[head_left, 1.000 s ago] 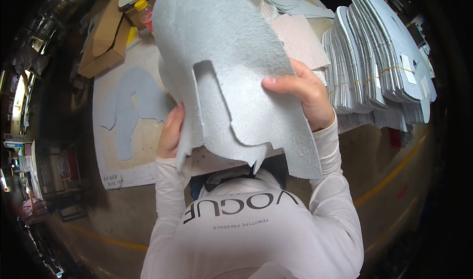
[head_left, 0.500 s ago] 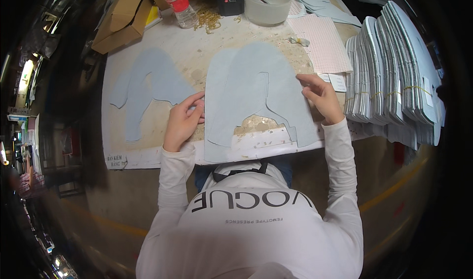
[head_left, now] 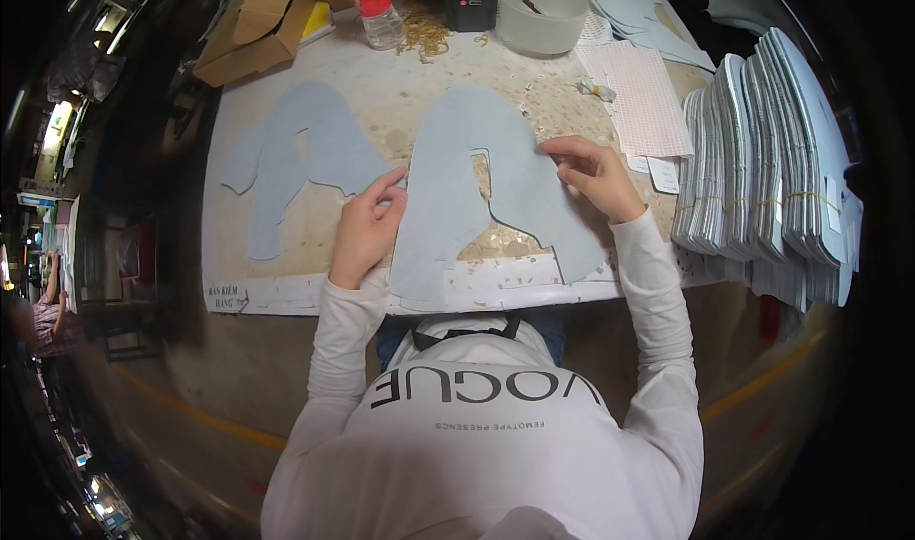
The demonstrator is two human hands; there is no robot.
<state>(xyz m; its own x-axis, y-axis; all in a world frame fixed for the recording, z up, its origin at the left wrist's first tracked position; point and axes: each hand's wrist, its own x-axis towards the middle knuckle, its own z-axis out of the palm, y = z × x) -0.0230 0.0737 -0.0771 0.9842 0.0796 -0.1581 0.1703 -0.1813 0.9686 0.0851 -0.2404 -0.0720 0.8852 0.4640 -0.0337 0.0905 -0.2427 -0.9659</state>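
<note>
A light blue-grey cut-out piece (head_left: 467, 125), arched at the top with a notched opening below, lies flat on the table in front of me. Slight doubled edges along the opening suggest layers under it. My left hand (head_left: 367, 230) is at its left edge, fingertips against the side, thumb apart from the forefinger. On the other side my right hand (head_left: 599, 178) has its fingers stretched out and its fingertips at the right edge, thumb bent below them. To the left lies a similar set of cut-out pieces (head_left: 315, 125), partly fanned out.
Tall rubber-banded stacks of grey pieces (head_left: 762, 159) stand at the right edge. Behind are a cardboard box (head_left: 253, 35), a bottle (head_left: 376, 11), rubber bands (head_left: 427, 37), a dark case (head_left: 471, 8), a tub (head_left: 538, 30) and a checked sheet (head_left: 640, 101). A person (head_left: 50, 321) is far left.
The two offset layers between my hands have come together into nearly one outline. My right hand has moved left along with the right edge. The view has shifted slightly.
</note>
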